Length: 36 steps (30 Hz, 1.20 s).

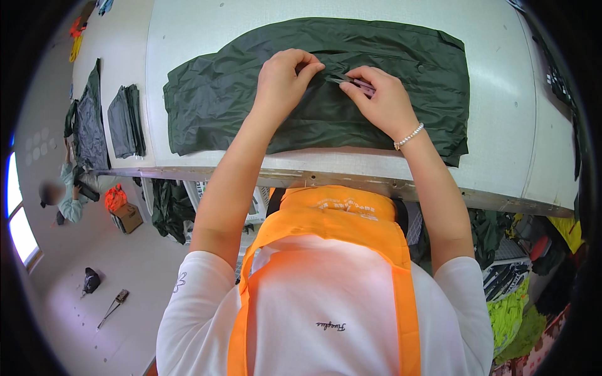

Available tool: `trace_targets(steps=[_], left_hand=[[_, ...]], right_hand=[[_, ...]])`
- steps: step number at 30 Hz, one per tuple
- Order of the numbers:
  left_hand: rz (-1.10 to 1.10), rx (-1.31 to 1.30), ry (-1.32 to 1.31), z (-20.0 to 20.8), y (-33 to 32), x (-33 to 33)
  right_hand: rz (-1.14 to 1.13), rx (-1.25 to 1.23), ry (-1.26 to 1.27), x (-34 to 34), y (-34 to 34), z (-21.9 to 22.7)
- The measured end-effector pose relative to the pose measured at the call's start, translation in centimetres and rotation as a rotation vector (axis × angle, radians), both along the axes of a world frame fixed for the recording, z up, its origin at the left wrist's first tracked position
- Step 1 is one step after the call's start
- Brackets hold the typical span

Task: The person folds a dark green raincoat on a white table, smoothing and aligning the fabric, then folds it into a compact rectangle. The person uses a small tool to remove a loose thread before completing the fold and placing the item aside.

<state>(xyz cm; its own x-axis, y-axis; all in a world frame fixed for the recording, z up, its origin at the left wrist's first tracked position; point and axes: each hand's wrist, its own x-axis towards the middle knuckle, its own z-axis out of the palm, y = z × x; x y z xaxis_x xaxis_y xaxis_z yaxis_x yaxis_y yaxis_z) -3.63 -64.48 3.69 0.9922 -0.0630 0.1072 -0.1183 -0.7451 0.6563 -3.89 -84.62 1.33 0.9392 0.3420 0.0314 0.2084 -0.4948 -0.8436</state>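
A dark green garment (213, 100) of thin, slightly shiny fabric lies spread and wrinkled across the white table. Over its middle, my left hand (281, 80) has thumb and forefinger pressed together; whatever is between them is too small to make out. Close to its right, my right hand (385, 103) grips small thread snips (366, 89) with a pinkish-purple handle. Their metal blades point left toward my left fingertips, just above the fabric.
The white table (501, 125) has a metal-trimmed front edge. Left of the garment lies a folded dark stack of fabric (127, 122). Farther left, another person (70, 191) is beside a dark garment (89, 128). A cardboard box (128, 218) stands on the floor.
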Motion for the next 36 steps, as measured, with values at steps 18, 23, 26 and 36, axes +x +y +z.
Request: trace_targets(steps=[18,23,26,36], left_hand=[[-0.27,0.627,1.046,6.2,5.6,-10.8],[-0.215,0.577,0.708,5.0,7.4,-13.7],[-0.092,0.184,0.084,3.9,1.7,-8.1],[-0.117,0.383,-0.129,-0.8,-5.8,0.0]], right_hand=[[-0.385,0.336,0.007,3.0,-5.2,-0.2],[-0.453,0.397,0.024,3.0,-6.8,-1.2],[-0.359,0.286,0.048,2.3,-4.5,-2.0],[-0.332,0.249,0.132,0.5,-2.5,-1.1]])
